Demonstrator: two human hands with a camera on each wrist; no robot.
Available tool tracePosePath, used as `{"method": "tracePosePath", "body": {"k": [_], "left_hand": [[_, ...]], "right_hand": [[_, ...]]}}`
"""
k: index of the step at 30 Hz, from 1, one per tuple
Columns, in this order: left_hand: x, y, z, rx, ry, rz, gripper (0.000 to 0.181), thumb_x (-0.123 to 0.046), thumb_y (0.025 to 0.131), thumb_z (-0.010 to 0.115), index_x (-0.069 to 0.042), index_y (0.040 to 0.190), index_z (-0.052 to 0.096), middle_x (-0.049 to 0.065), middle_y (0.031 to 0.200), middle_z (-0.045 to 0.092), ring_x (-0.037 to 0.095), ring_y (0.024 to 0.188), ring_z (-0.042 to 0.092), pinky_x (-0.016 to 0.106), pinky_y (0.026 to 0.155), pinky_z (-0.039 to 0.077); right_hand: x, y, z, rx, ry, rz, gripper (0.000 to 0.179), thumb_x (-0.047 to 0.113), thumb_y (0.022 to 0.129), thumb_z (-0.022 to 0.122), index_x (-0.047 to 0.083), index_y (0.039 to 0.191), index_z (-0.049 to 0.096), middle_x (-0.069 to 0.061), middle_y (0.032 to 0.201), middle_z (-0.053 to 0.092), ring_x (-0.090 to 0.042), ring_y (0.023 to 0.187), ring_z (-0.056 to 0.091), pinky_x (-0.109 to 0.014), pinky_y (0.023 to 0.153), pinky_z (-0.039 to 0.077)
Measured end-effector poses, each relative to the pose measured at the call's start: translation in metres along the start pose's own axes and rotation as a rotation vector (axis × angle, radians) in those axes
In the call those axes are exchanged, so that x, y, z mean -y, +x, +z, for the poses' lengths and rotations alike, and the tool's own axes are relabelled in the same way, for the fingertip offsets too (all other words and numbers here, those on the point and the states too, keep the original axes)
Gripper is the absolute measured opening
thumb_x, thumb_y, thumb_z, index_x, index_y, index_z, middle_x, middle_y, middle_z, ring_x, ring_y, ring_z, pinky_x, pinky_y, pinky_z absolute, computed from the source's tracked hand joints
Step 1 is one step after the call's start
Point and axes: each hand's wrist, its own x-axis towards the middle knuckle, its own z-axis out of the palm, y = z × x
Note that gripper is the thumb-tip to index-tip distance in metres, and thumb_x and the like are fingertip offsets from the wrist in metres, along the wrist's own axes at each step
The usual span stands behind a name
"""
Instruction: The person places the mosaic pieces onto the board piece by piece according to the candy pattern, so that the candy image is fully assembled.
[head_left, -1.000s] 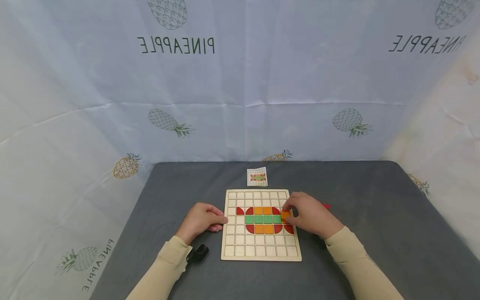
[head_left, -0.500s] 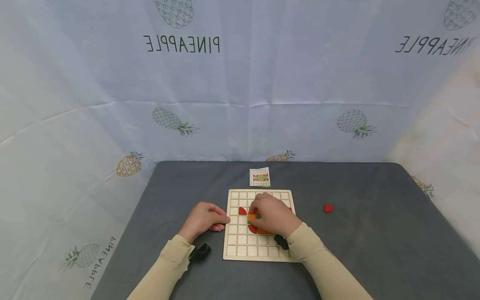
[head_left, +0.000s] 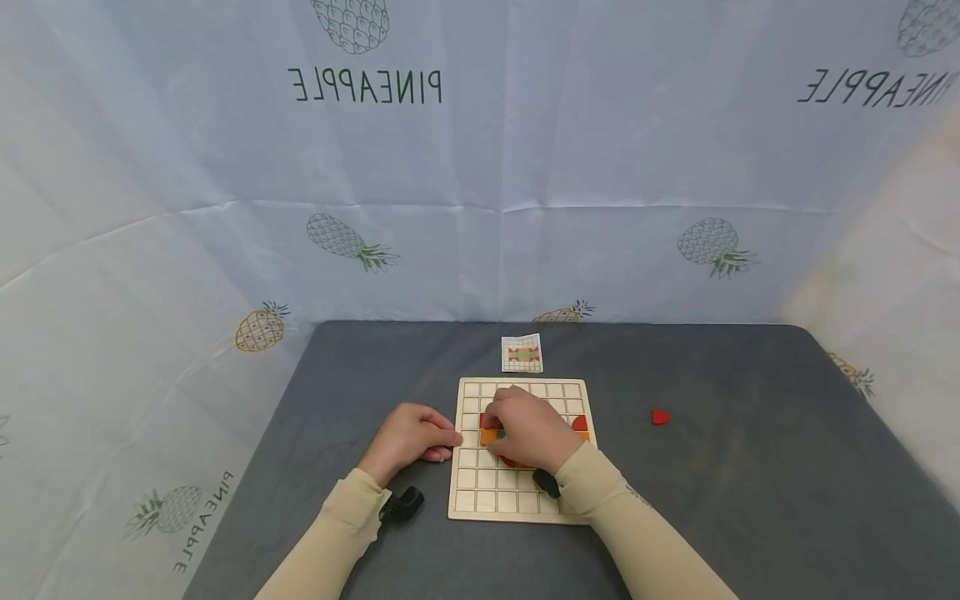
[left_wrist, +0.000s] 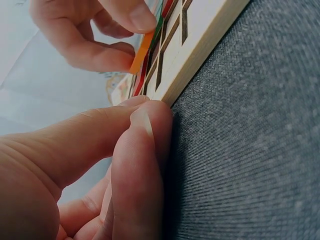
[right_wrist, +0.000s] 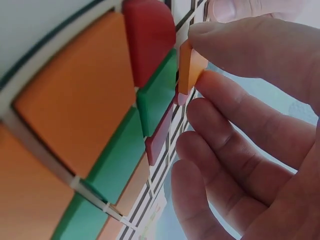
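A square wooden grid board [head_left: 474, 502] lies on the table. My left hand [head_left: 408, 437] pinches its left edge between thumb and index finger, also close up in the left wrist view. Over the board, my right hand [head_left: 531, 429] pinches an orange square tile [right_wrist: 186, 67] between thumb and fingertips, at a cell left of a green tile [right_wrist: 159, 92]. The orange tile stands tilted there, a red piece [right_wrist: 150, 40] nearby. Red, green and orange tiles fill the board's middle rows; my right hand hides many of them in the head view.
Behind the board lies a small pattern card [head_left: 522, 354] printed with a coloured grid design. A loose red piece [head_left: 659, 417] rests on the grey table [head_left: 750, 467] to the right. A white pineapple-print cloth [head_left: 600, 150] hangs behind the table.
My right hand has carried the orange tile leftward from the board's right side to its left side. My left hand has stayed at the left edge. The loose red piece is now uncovered.
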Motion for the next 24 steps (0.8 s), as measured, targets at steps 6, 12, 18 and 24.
{"method": "tracePosePath", "body": {"k": [6,12,18,24], "left_hand": [[-0.0004,0.0001,0.0002,-0.004,0.007,-0.003,0.017,-0.019,0.089,0.09,-0.006,0.097,0.083,0.005,0.079,0.08,0.01,0.066,0.075,0.028,0.065,0.065],[0.0006,-0.0002,0.0008,-0.009,0.006,0.005,0.019,-0.02,0.088,0.091,-0.006,0.097,0.083,0.005,0.078,0.08,0.01,0.066,0.075,0.028,0.065,0.065],[0.0014,0.0004,0.0008,-0.004,0.002,0.004,0.018,-0.02,0.088,0.091,-0.006,0.097,0.083,0.005,0.079,0.08,0.01,0.067,0.075,0.028,0.066,0.065],[0.0008,0.0,0.0009,-0.006,0.001,0.002,0.018,-0.02,0.089,0.09,-0.006,0.098,0.082,0.005,0.079,0.08,0.01,0.067,0.075,0.028,0.066,0.066]], "right_hand": [[0.0002,0.0006,0.0012,0.01,0.009,0.005,0.014,0.025,0.089,0.088,0.018,0.099,0.082,0.006,0.093,0.066,-0.011,0.087,0.057,-0.031,0.078,0.058],[0.0009,0.0006,0.0029,-0.009,-0.014,-0.008,0.012,0.023,0.088,0.09,0.018,0.096,0.082,0.005,0.091,0.066,-0.011,0.084,0.057,-0.029,0.074,0.057],[0.0017,0.0006,0.0036,-0.015,-0.021,-0.014,0.014,0.024,0.087,0.092,0.017,0.095,0.082,0.005,0.089,0.066,-0.011,0.081,0.057,-0.029,0.071,0.056],[0.0012,0.0018,0.0036,-0.007,-0.029,-0.01,0.013,0.025,0.088,0.091,0.018,0.095,0.082,0.004,0.09,0.067,-0.011,0.082,0.057,-0.029,0.073,0.057]]}}
